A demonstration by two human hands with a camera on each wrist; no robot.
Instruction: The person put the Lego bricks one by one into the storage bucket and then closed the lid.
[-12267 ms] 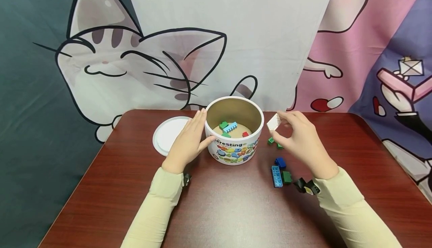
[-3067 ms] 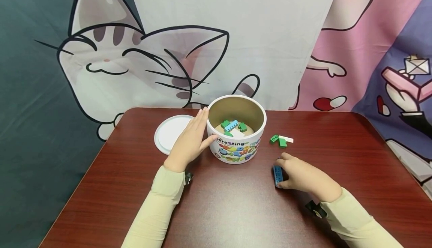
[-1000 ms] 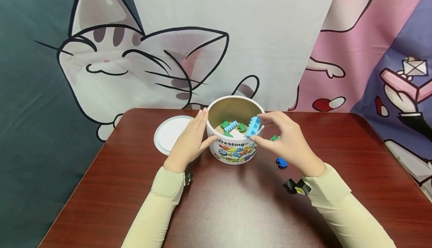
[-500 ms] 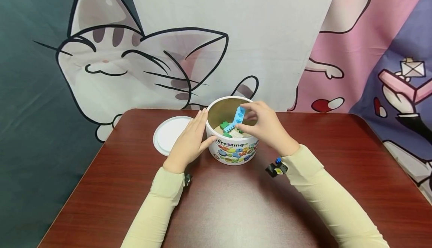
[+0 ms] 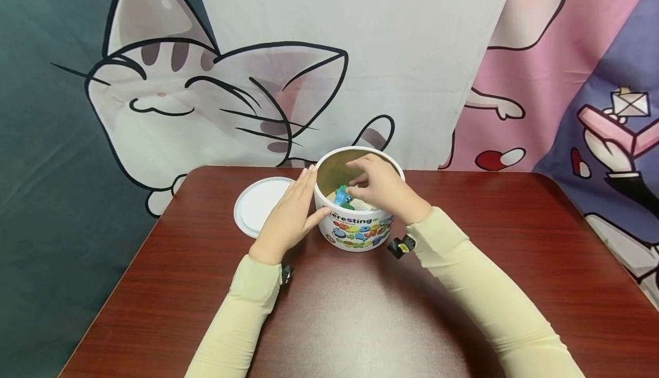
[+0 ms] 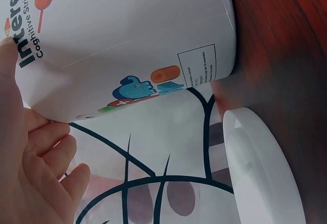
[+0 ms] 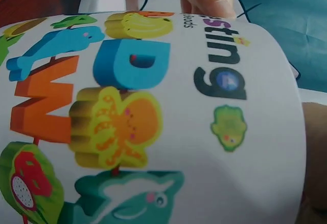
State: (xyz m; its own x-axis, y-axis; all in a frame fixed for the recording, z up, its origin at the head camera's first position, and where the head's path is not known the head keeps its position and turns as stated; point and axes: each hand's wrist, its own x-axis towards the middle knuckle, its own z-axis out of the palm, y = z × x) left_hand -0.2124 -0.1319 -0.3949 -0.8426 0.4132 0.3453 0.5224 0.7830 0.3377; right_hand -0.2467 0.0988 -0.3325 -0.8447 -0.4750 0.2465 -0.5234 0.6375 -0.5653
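Note:
A white printed tub [image 5: 355, 232] stands near the back of the table. My left hand [image 5: 288, 215] rests against the tub's left side with straight fingers; in the left wrist view, its fingers [image 6: 56, 147] lie at the tub's edge. My right hand [image 5: 383, 186] reaches in over the rim from the right, fingers loosely bent, nothing between them. Just below its fingertips a light-blue toy brick [image 5: 341, 197] shows blurred inside the tub, with green bricks [image 5: 347, 205] and a white brick [image 5: 364, 204] around it. In the right wrist view the tub's printed wall [image 7: 194, 147] hides most of the hand.
A round white lid [image 5: 257, 209] lies flat on the brown table [image 5: 334, 309], left of the tub behind my left hand. A printed cartoon cloth [image 5: 412, 52] hangs behind the table's back edge. My right forearm crosses the table's right side.
Over the last second my right hand has carried a light-blue brick left over the rim and let it go inside the tub. Earlier, it held a white brick. The left hand has stayed at the tub.

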